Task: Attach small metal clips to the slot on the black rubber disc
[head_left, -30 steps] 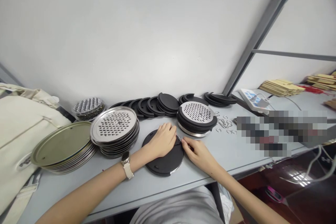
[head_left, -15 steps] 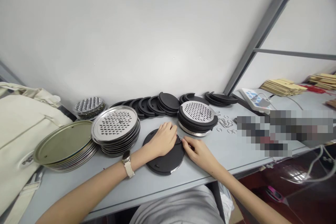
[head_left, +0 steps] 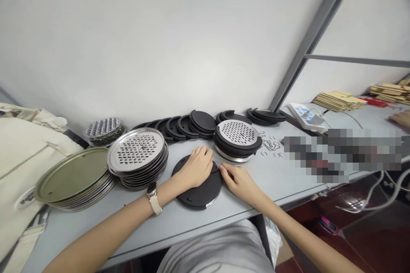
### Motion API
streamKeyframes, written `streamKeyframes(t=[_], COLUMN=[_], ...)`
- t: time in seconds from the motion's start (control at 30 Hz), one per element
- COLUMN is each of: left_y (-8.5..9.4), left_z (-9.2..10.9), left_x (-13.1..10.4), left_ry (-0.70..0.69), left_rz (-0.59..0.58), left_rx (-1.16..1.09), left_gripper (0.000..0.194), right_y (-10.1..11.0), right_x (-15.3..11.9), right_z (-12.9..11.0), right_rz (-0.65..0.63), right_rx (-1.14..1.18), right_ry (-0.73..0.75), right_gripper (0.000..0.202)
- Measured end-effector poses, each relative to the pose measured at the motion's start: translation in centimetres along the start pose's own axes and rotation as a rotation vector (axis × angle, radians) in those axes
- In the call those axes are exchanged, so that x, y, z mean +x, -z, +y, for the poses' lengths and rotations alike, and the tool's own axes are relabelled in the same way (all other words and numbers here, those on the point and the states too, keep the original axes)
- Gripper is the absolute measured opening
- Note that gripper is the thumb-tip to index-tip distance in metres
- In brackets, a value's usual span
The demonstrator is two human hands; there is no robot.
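Observation:
A black round disc (head_left: pixel 197 196) with a shiny metal rim at its lower right lies on the table in front of me. Across its top rests my left hand (head_left: pixel 198 166), fingers bent and close together, holding it down; the thumb is hidden. At the disc's right edge my right hand (head_left: pixel 235 181) pinches a small metal ring (head_left: pixel 217 165), partly covered by the fingertips. Just behind stands a stack of black discs topped by a perforated grater plate (head_left: pixel 238 133). Loose metal rings (head_left: pixel 271 145) lie to the right of that stack.
Left of my hands are a stack of metal grater plates (head_left: pixel 137 153), a stack of olive oval trays (head_left: pixel 77 175) and a cream bag (head_left: pixel 28 166). Black discs (head_left: pixel 203 121) line the wall. Farther right are a power strip (head_left: pixel 306 116), wooden pieces (head_left: pixel 338 100) and another person's hand (head_left: pixel 400 118).
My hands keep nearly the same hold on the disc and ring. The view has shifted slightly, and another person's hand has come in at the right edge.

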State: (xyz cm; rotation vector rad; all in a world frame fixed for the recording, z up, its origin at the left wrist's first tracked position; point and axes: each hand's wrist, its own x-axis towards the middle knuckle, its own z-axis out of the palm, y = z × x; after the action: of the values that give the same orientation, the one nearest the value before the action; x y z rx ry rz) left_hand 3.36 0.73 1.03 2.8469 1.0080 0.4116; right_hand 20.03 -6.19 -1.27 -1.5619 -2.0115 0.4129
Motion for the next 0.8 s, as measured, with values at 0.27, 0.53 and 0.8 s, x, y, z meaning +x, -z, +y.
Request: streamKeyframes(t=[0.27, 0.53, 0.8], left_y=[-0.19, -0.37, -0.81], left_z=[0.01, -0.1, -0.18], left_x=[0.06, 0.14, 0.15], left_ry=[-0.006, -0.036, -0.05], left_rz=[-0.001, -0.011, 0.017], left_rx=[0.037, 0.124, 0.184], left_gripper=[0.018, 0.021, 0.022], right_y=[0.03, -0.12, -0.13], right_x=[0.16, 0.05, 0.12], right_z=[0.06, 0.23, 0.12], right_rz=[-0.016, -0.022, -0.017], right_rx=[-0.001, -0.023, -0.086], right_ry=[0.0, 0.004, 0.016], right_gripper=[0.032, 0.032, 0.032])
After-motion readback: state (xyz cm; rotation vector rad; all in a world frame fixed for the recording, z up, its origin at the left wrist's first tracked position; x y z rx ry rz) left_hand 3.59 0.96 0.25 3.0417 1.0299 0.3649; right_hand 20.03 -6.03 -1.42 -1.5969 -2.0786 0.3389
